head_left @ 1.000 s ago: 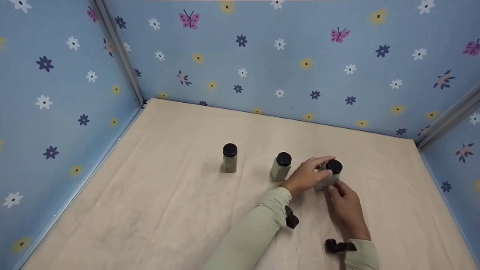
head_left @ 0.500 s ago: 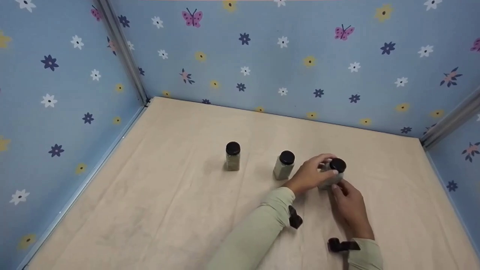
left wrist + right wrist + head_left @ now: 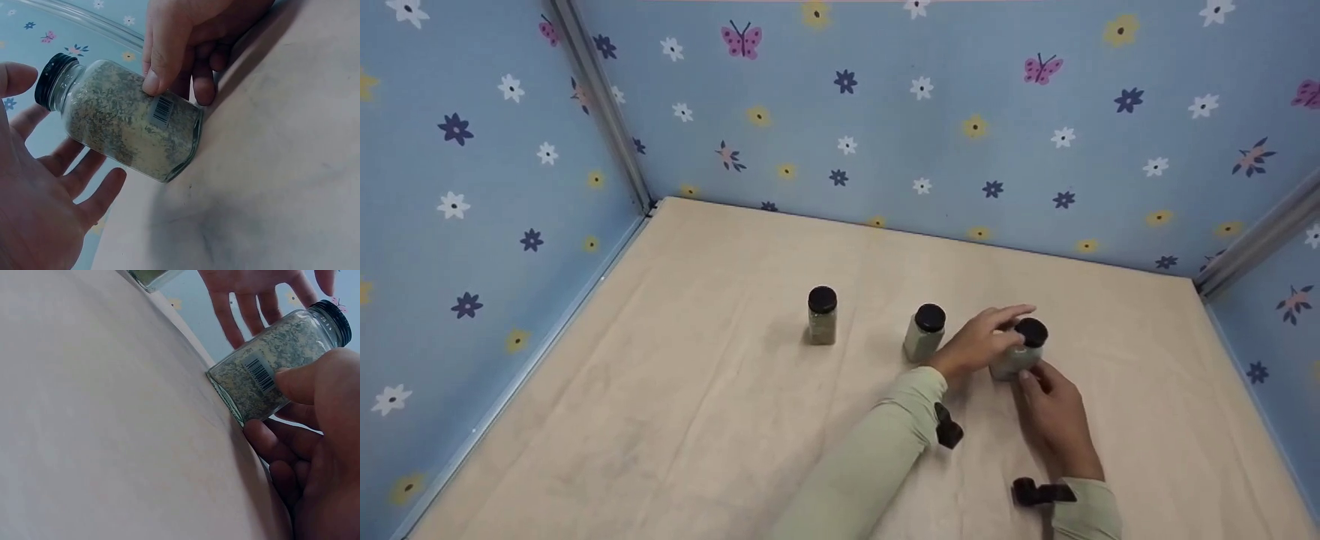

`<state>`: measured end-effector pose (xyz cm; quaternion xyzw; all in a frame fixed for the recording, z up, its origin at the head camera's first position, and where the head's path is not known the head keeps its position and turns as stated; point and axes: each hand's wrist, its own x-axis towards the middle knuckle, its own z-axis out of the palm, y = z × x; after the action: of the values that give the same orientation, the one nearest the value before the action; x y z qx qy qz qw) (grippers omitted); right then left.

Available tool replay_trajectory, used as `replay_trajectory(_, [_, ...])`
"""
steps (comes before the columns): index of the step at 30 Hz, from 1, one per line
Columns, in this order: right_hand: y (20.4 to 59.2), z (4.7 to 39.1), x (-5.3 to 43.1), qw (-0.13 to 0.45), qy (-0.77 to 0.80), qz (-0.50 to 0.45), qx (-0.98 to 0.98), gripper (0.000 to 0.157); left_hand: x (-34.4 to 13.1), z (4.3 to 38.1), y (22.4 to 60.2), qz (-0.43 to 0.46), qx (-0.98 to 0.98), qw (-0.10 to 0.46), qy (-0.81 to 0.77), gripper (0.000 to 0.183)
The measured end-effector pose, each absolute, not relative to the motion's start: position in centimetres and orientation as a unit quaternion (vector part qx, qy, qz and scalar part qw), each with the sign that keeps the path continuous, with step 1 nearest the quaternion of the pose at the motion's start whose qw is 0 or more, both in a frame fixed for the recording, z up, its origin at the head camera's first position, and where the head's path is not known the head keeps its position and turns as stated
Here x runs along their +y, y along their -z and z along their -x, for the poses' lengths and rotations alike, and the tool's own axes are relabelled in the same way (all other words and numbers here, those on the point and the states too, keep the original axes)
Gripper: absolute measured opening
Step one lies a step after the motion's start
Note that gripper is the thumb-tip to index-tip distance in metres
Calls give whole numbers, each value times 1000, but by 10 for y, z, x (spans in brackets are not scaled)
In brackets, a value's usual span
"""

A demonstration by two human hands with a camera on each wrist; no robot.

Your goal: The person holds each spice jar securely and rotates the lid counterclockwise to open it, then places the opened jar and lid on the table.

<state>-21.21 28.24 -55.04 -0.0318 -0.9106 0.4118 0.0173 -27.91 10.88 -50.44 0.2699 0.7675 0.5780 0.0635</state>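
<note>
Over the pale cloth (image 3: 660, 375) — right hand (image 3: 1057, 412) pinching a black-lidded jar (image 3: 289, 340), left hand (image 3: 976, 343) loosely spread around it.

The glass jar (image 3: 1014, 363) you held was see-through, with flat sides and its round black lid (image 3: 1031, 332) on. You could see little grey-green and pale bits (image 3: 109, 107) filling most of it, and a barcode sticker (image 3: 162, 111) near the bottom. It was nearly upright, just to the right of the middle jar (image 3: 923, 342).
</note>
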Motion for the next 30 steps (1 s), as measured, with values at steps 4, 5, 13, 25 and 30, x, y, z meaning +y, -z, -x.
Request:
replay_trajectory(4, [550,212,280,19,-419,28,-907,58,107,280,504,-275,745,80,-602,42])
replay_trajectory(5, [550,212,279,18,-422,28,-906,57,107,280,504,-274,739,85,-610,41])
replay_trajectory(13, [547,214,276,3,-426,35,-904,59,106,284,505,-256,705,107,-653,33])
replay_trajectory(25, [548,215,281,3,-408,40,-912,59,107,283,509,-271,716,79,-639,33])
replay_trajectory(30, [548,214,283,-3,-406,46,-913,60,109,284,511,-278,715,78,-637,34])
